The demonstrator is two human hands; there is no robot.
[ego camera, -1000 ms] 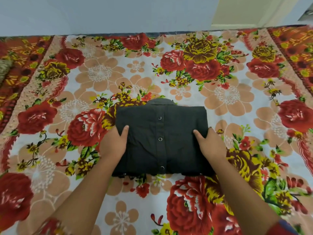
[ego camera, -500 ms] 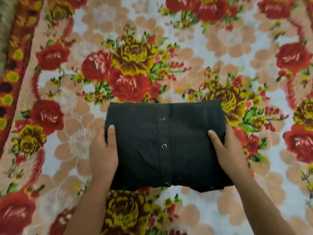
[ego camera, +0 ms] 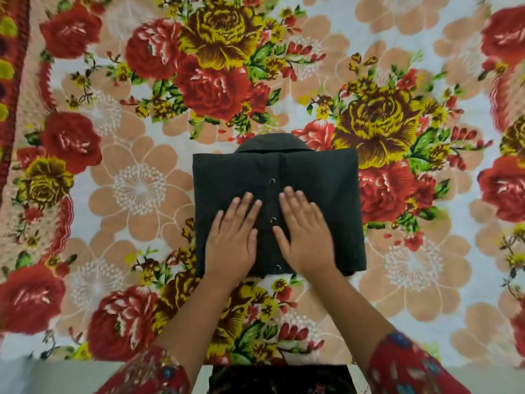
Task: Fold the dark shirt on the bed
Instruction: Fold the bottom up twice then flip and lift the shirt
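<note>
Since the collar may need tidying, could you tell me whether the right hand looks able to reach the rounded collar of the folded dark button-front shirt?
Probably yes: the right hand lies flat on the folded dark button-front shirt, and only bare cloth separates it from the rounded collar.

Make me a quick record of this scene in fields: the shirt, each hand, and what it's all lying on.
dark shirt: folded into a compact rectangle, snap buttons facing up, collar at the far edge
left hand: flat on the shirt, left of the button line, fingers straight
right hand: flat on the shirt, right of the button line, fingers straight
surface: floral bedsheet under the shirt
task state: shirt looks folded; hands seem to be pressing it flat
</note>
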